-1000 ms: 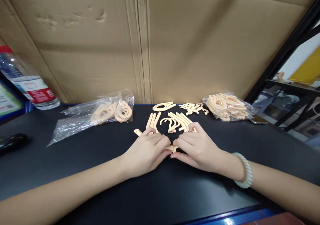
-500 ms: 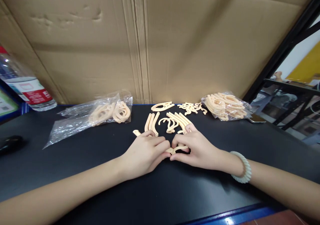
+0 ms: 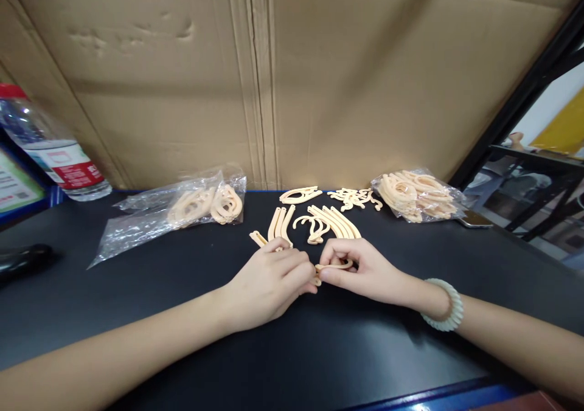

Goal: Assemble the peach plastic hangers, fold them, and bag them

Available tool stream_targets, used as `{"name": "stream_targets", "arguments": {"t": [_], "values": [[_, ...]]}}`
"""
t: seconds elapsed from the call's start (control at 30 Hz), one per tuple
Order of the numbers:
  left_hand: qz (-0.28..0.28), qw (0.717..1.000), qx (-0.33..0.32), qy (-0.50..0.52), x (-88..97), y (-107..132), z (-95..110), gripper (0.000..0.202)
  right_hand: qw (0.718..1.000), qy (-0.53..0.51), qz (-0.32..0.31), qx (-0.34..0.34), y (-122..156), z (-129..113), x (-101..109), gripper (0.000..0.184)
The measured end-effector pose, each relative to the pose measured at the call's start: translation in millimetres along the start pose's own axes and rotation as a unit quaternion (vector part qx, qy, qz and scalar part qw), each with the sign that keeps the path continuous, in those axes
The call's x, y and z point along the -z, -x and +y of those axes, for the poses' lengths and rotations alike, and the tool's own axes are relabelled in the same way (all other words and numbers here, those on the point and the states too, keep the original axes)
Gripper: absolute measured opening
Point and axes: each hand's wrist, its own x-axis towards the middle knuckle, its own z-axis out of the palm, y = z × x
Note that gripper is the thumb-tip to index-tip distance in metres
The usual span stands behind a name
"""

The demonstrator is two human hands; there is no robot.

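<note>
My left hand (image 3: 276, 280) is closed around a cream plastic hanger arm (image 3: 258, 238), whose far end sticks out beyond the knuckles; its near end (image 3: 316, 281) shows at the thumb. My right hand (image 3: 358, 271) pinches a curved cream hanger hook (image 3: 340, 265) against that near end. Fingers hide most of the joint, so how the pieces fit is unclear. Just beyond the hands lie loose hanger arms (image 3: 283, 224) at the left and more arms (image 3: 340, 221) at the right. Between them rests a small group of hooks (image 3: 316, 231).
A folded hanger (image 3: 298, 194) and a pile of hooks (image 3: 353, 197) lie farther back. Clear bags of hangers flank them, a left bag (image 3: 205, 207) and a right bag (image 3: 417, 195). A phone (image 3: 476, 218), a bottle (image 3: 75, 168) and a black mouse (image 3: 27, 260) stand outward. Cardboard (image 3: 319, 95) rises behind.
My right hand has turned the hook, so its base now sits over the arm's near end and the fingers curl more tightly. The view has shifted slightly left.
</note>
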Motion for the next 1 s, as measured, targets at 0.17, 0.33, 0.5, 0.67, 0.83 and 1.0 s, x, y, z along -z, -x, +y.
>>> {"name": "stream_targets", "arguments": {"t": [0.17,0.33,0.5,0.67,0.83,1.0], "values": [[0.054,0.998,0.04,0.015,-2.7,3.8,-3.0,0.016,0.999,0.023,0.024,0.015,0.3,-1.0,-1.5,0.023],[0.087,0.99,0.09,-0.064,0.4,6.1,-2.6,0.029,0.998,0.054,0.037,0.025,0.2,-2.4,-1.5,0.024],[0.003,0.98,0.189,-0.067,-0.3,4.8,-3.3,0.011,0.991,0.097,0.067,0.063,0.1,-5.4,-0.5,0.019],[-0.037,0.977,0.21,-0.031,-5.1,5.7,-6.5,0.017,0.979,0.13,0.114,0.112,-0.3,-1.7,2.6,0.008],[0.006,0.981,0.194,0.001,-9.3,9.2,-9.8,0.028,0.922,0.235,0.221,0.213,-1.1,1.1,11.9,0.011],[0.018,0.983,0.182,0.011,-12.9,10.4,-12.5,0.028,0.825,0.307,0.392,0.268,3.6,0.0,16.4,0.019]]}}
